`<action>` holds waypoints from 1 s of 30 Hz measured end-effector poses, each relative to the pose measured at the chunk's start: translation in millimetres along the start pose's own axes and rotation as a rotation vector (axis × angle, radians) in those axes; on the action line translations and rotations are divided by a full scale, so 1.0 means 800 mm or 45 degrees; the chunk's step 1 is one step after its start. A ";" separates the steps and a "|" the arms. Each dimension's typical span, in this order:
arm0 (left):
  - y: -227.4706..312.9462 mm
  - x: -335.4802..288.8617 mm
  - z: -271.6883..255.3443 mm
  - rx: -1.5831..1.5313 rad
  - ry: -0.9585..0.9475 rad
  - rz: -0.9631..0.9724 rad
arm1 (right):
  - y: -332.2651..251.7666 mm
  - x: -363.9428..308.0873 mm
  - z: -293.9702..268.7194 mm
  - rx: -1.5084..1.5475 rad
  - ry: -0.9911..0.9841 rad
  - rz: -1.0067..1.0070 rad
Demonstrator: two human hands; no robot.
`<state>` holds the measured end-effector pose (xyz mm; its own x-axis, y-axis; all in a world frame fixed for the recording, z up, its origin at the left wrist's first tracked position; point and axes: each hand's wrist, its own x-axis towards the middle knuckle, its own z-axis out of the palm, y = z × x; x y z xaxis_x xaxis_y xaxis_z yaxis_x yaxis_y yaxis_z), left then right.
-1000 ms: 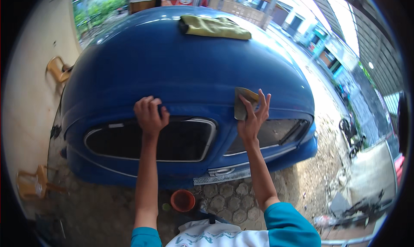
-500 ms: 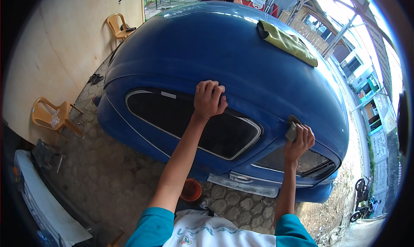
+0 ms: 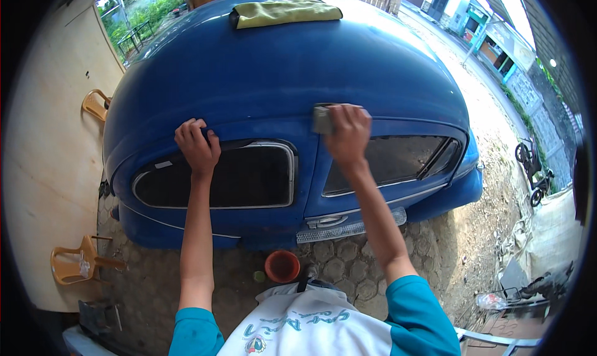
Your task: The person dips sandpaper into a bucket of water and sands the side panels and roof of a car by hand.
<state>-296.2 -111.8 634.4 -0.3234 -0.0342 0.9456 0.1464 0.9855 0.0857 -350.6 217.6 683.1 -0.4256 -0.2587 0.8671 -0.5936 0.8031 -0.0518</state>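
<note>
The blue rounded car [image 3: 273, 76] fills the middle of the view, with its roof below my hands. My right hand [image 3: 349, 132] grips a grey-green block-like pad [image 3: 322, 120], blurred by motion, against the roof edge above the front side window [image 3: 385, 160]. Above the dark rear side window [image 3: 249, 175], my left hand [image 3: 198, 146] rests at the roof edge with curled fingers. Something dark shows between its thumb and fingers, too small to make out. A folded yellow-green cloth [image 3: 289, 12] lies higher up on the roof.
An orange-red bucket [image 3: 282, 267] stands on the paving by my feet, a small green thing [image 3: 259, 276] beside it. At left are two tan plastic chairs [image 3: 81, 263] near a pale board wall [image 3: 50, 144]. A motorbike [image 3: 532, 169] is parked at far right.
My view has turned, so the car sits more level. My right hand with the pad has moved up from the front window to the roof edge. My left hand stays above the rear window.
</note>
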 end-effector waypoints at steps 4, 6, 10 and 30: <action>0.015 0.001 0.006 -0.019 -0.023 -0.025 | 0.179 -0.050 -0.079 -0.356 0.160 0.165; 0.025 0.001 0.012 -0.049 -0.027 -0.041 | 0.189 -0.051 -0.088 -0.398 0.212 0.137; 0.011 -0.006 0.012 0.019 0.057 -0.027 | 0.068 -0.042 -0.019 -0.120 0.223 0.251; 0.005 -0.024 0.022 -0.031 0.151 -0.064 | -0.020 0.050 -0.016 0.282 -0.506 -0.274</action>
<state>-305.6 -104.0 610.7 -0.2180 -0.1040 0.9704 0.1556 0.9779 0.1398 -349.2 201.1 724.9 -0.4794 -0.6246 0.6165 -0.8088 0.5871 -0.0340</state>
